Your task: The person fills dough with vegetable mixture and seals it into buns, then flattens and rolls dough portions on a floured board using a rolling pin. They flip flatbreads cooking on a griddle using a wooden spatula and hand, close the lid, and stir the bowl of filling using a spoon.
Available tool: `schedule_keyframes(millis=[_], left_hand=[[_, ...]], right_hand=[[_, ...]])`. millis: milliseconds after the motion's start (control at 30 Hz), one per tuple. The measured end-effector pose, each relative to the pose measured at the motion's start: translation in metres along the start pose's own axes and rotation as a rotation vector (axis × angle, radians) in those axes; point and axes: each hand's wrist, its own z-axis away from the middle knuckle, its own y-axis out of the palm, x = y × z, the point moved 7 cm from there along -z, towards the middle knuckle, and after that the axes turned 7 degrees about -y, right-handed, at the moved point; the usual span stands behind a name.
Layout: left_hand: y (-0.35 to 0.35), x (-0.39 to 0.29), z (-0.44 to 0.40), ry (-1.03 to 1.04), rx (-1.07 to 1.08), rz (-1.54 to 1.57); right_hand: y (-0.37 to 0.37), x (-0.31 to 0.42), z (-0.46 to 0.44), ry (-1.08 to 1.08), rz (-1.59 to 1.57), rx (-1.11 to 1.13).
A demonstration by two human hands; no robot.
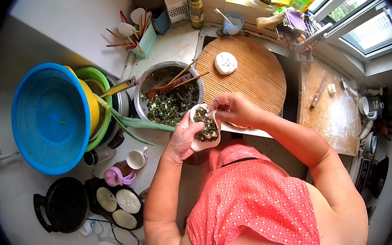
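A dough wrapper [200, 144] with chopped green filling [206, 130] on it rests in my left hand [182, 139], the thumb over its near side. My right hand [234, 108] pinches the wrapper's upper right edge between thumb and fingers. Just left of both hands stands a metal bowl [141, 91] of the same green filling, with chopsticks [184, 71] and a brown spatula [157, 91] in it. Beyond my right hand, one closed white bun [226, 63] sits on a round ridged wooden board [259, 67].
Blue, yellow and green baskets [50, 118] are stacked at left, with scallion leaves [146, 124] reaching toward the bowl. Lower left, an open electric griddle [99, 186] holds three flat cakes [128, 201]. Mugs [137, 158] stand nearby. At right lies a floured board [330, 119] with a rolling pin [318, 92].
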Motion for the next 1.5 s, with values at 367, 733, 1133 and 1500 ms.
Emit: schedule_keyframes(millis=[367, 733, 1133, 1500], left_hand=[[0.008, 0.002, 0.002, -0.154, 0.057, -0.132], [0.009, 0.003, -0.003, -0.252, 0.1, -0.316], [0.008, -0.015, 0.002, -0.142, 0.191, 0.099], [0.008, 0.001, -0.007, 0.068, 0.096, 0.157]], right_hand=[[0.0, 0.023, 0.005, -0.401, 0.208, -0.068], [0.002, 0.022, 0.005, -0.2, 0.077, -0.012], [-0.002, -0.024, 0.019, 0.083, -0.486, -0.18], [0.001, -0.037, 0.026, 0.192, -0.719, -0.364]])
